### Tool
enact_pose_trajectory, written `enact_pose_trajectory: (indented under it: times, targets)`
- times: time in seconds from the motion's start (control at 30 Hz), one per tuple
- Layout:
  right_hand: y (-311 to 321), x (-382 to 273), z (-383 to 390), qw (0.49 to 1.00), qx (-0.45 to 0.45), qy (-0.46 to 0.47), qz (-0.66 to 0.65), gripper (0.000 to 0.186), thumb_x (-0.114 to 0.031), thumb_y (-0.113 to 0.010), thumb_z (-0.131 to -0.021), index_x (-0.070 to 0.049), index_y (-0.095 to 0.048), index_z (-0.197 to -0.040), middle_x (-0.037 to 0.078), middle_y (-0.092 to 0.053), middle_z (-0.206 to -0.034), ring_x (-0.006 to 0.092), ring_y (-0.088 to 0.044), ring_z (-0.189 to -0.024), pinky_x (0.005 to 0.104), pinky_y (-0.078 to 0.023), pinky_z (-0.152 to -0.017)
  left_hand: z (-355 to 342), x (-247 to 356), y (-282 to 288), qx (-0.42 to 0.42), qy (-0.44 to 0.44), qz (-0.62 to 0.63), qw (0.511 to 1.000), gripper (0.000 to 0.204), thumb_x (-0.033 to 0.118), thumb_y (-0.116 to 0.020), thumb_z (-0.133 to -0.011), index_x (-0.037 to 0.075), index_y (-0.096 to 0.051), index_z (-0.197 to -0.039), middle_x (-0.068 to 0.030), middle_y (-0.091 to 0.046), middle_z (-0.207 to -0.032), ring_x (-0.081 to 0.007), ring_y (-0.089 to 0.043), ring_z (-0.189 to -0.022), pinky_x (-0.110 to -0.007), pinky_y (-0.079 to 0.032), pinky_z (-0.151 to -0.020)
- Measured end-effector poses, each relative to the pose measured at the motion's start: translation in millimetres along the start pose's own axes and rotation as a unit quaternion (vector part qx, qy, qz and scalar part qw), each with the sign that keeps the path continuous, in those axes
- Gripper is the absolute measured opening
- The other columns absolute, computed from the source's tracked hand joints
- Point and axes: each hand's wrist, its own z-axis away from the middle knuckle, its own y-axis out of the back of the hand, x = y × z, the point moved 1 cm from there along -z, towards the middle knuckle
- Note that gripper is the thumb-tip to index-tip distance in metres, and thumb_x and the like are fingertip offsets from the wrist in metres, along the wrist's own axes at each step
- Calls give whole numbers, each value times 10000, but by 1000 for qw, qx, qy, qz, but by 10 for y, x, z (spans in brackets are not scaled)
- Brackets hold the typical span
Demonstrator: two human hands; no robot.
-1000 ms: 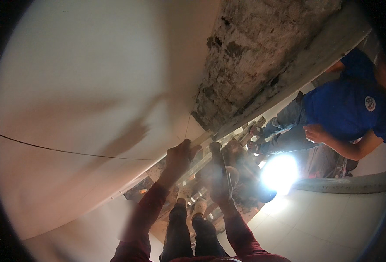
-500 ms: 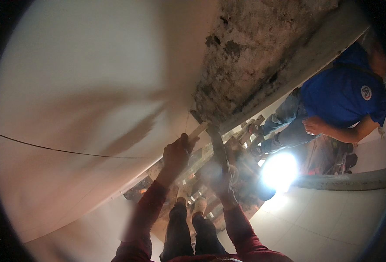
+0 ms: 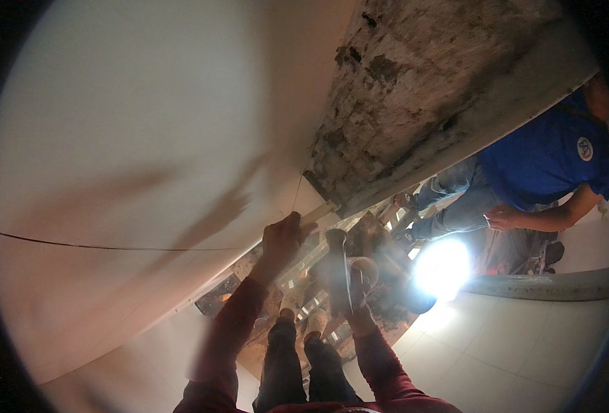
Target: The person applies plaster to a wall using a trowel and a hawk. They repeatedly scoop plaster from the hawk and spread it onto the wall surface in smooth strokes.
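Observation:
My left hand (image 3: 282,239) is closed around a pale, flat strip (image 3: 320,216), whose far end meets the lower corner of the rough wall section (image 3: 421,96). To its right, my right hand (image 3: 359,303) grips a long, hammer-like tool (image 3: 337,265), held apart from the strip with its thick end pointing up and away from me. Blur hides the tool's exact shape and part of my right fingers. A thin string (image 3: 296,193) hangs by the wall corner, just above my left hand.
A smooth pale wall (image 3: 146,124) fills the left. Below my hands are slatted boards and my feet. A very bright lamp (image 3: 442,270) glares at the right. Beyond the ledge, a person in a blue shirt (image 3: 535,155) stands on the right.
My right hand has drawn the hammer-like tool back and down, away from the strip it overlapped before. My left hand stays in nearly the same place with the strip.

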Motion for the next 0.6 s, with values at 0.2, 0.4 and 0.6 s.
enact_pose_trajectory:
  times: [0.2, 0.4, 0.6]
  targets:
    - [-499, 725, 329, 972, -81, -210, -71, 455, -413, -677, -822, -24, -584, -1039, 170, -658, -887, 360, -655, -724, 442, -526, -661, -68, -101, -57, -19, -4, -25, 1000, 377, 393, -619, -893, 56, -483, -795, -132, -586, -615, -311, -619, -529, -401, -493, -474]
    - [-684, 1129, 706, 950, -93, -233, -187, 413, -250, -702, -782, -2, -547, -1074, 206, -645, -809, 384, -651, -679, 427, -530, -601, -110, -158, -27, -31, 16, -27, 999, 378, 404, -608, -901, 55, -489, -820, -128, -581, -594, -320, -619, -522, -419, -491, -471]
    - [-757, 1402, 708, 934, -65, -248, -248, 404, -221, -708, -779, 16, -544, -1062, 206, -644, -801, 360, -667, -687, 419, -528, -598, -166, -118, -30, -41, 27, -28, 998, 388, 422, -591, -911, 60, -489, -819, -124, -578, -581, -330, -612, -506, -434, -484, -452]
